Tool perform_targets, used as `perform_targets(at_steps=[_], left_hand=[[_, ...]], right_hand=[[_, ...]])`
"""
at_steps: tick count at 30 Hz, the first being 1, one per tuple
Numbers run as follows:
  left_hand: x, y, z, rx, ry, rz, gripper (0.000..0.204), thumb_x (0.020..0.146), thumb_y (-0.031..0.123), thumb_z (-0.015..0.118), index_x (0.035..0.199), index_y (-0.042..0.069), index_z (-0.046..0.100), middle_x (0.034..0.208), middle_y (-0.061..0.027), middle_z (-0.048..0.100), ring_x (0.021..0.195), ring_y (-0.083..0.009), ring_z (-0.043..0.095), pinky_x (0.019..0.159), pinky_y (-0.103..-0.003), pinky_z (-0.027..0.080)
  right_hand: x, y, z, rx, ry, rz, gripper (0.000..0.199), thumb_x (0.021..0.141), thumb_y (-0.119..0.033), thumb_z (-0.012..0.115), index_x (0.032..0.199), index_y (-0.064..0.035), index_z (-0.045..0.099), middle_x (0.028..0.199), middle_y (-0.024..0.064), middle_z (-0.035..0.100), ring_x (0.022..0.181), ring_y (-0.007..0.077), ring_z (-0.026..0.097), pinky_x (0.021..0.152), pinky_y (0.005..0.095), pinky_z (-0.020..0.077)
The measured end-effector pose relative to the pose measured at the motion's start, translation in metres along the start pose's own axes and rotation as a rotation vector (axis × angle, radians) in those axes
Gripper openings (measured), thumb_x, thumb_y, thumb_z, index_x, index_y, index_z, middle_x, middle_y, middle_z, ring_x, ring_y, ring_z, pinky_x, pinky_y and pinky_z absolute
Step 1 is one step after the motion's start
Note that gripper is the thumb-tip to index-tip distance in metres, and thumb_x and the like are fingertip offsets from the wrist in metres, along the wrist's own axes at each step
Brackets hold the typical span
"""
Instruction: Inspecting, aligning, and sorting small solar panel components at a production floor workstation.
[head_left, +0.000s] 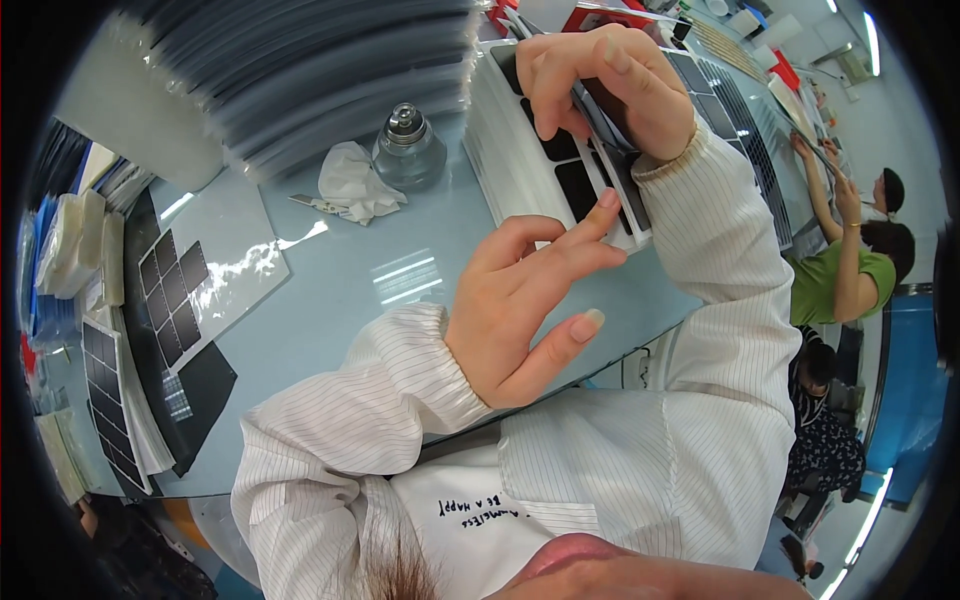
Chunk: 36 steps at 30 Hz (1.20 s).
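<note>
A stack of white backing sheets (490,160) carrying black rectangular pieces (577,190) lies in front of me, toward the right. Over its far part, my right hand (610,85) is closed around a slim grey metal tool (600,122), which looks like tweezers; fingers hide much of it. My left hand (530,300) hovers at the near edge of the stack, its fingers apart and holding nothing. The index fingertip lies over a black piece near the stack's near corner; whether it presses on it I cannot tell.
A glass bottle with a metal cap (408,155) stands beside crumpled tissue (358,185). Behind them rises a tall pile of dark plastic-wrapped sheets (320,70). Sheets with black squares (172,290) lie at left. Other people (850,270) work along the right.
</note>
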<state>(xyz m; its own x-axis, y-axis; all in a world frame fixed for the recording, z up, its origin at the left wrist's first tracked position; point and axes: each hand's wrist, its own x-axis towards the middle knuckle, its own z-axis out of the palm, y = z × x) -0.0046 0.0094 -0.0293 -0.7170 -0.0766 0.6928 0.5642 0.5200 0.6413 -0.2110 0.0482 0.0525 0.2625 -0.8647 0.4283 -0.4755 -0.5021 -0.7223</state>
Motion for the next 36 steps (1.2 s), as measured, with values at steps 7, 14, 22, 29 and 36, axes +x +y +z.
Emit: perform_targets(at_steps=[7, 14, 22, 29, 36], left_hand=[[0.0, -0.003, -0.007, 0.04, -0.064, -0.009, 0.04, 0.088, 0.024, 0.049, 0.12, 0.002, 0.054, 0.141, -0.0199, 0.047, 0.095, -0.0302, 0.049, 0.085, -0.034, 0.042], [-0.001, -0.002, -0.005, 0.066, -0.028, 0.01, 0.038, 0.085, 0.022, 0.051, 0.117, 0.001, 0.056, 0.139, -0.0195, 0.049, 0.093, -0.031, 0.051, 0.083, -0.034, 0.042], [-0.001, -0.002, -0.006, 0.054, -0.034, -0.003, 0.037, 0.084, 0.021, 0.051, 0.116, 0.001, 0.056, 0.138, -0.0184, 0.05, 0.093, -0.0304, 0.051, 0.08, -0.034, 0.042], [0.001, 0.0, -0.009, 0.084, -0.061, -0.024, 0.038, 0.085, 0.023, 0.049, 0.115, 0.001, 0.057, 0.138, -0.0177, 0.051, 0.092, -0.0297, 0.05, 0.084, -0.035, 0.041], [0.001, 0.001, -0.011, 0.175, -0.086, -0.021, 0.04, 0.09, 0.029, 0.046, 0.115, 0.001, 0.056, 0.136, -0.0189, 0.052, 0.094, -0.0298, 0.05, 0.091, -0.036, 0.039]], right_hand=[[0.002, -0.001, -0.008, 0.002, -0.036, -0.001, 0.074, 0.101, -0.05, 0.015, 0.068, -0.0023, 0.061, 0.055, 0.0027, 0.048, 0.058, 0.0154, 0.04, 0.056, 0.0279, 0.0324], [0.002, -0.001, -0.011, 0.033, -0.055, -0.046, 0.071, 0.102, -0.048, 0.011, 0.071, -0.0046, 0.059, 0.053, 0.0027, 0.048, 0.058, 0.0166, 0.04, 0.058, 0.0295, 0.0334], [0.01, -0.025, 0.008, -0.012, 0.196, 0.18, 0.083, 0.098, -0.06, 0.021, 0.063, 0.0009, 0.067, 0.048, 0.008, 0.053, 0.044, 0.014, 0.041, 0.047, 0.026, 0.0301], [0.011, -0.011, -0.003, -0.26, 0.126, 0.239, 0.081, 0.099, -0.056, 0.023, 0.063, 0.0022, 0.067, 0.049, 0.0093, 0.053, 0.043, 0.0138, 0.041, 0.049, 0.0254, 0.0311], [0.011, 0.006, -0.011, 0.07, 0.088, -0.235, 0.072, 0.1, -0.049, 0.031, 0.066, 0.0054, 0.065, 0.058, 0.0108, 0.061, 0.047, 0.0123, 0.045, 0.05, 0.0249, 0.0349]])
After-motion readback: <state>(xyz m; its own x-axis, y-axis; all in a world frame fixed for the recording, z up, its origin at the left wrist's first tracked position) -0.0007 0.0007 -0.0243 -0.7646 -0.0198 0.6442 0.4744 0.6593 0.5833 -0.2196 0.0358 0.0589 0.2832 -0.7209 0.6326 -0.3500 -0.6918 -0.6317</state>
